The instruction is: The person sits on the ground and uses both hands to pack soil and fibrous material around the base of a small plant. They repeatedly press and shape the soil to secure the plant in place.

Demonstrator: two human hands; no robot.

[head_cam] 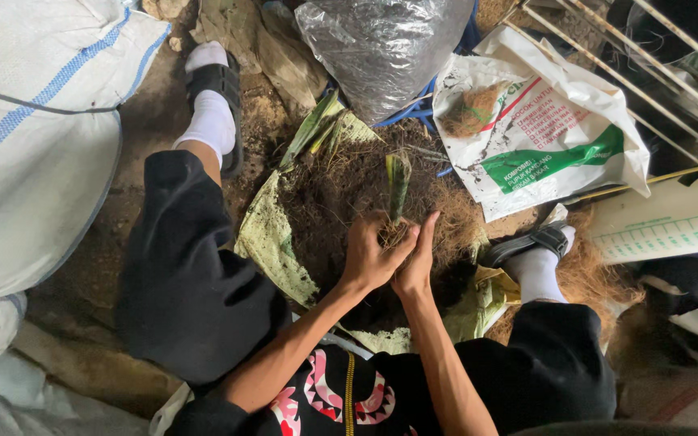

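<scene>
My left hand (369, 254) and my right hand (418, 257) are pressed together around the root base of a small green plant shoot (398, 184), which stands upright between them. Brown coconut fibre (392, 234) is wrapped at the shoot's base under my fingers. Below the hands lies a heap of dark soil and fibre (341, 190) on a spread greenish sack (268, 238). More cut green leaves (313, 129) lie at the heap's far left edge.
A white woven sack (34, 137) fills the left. A clear plastic bag of dark soil (381, 48) and a white printed bag (543, 129) lie beyond the heap. My feet in white socks and black sandals (216, 89) flank it. A metal rack (656, 56) stands at the right.
</scene>
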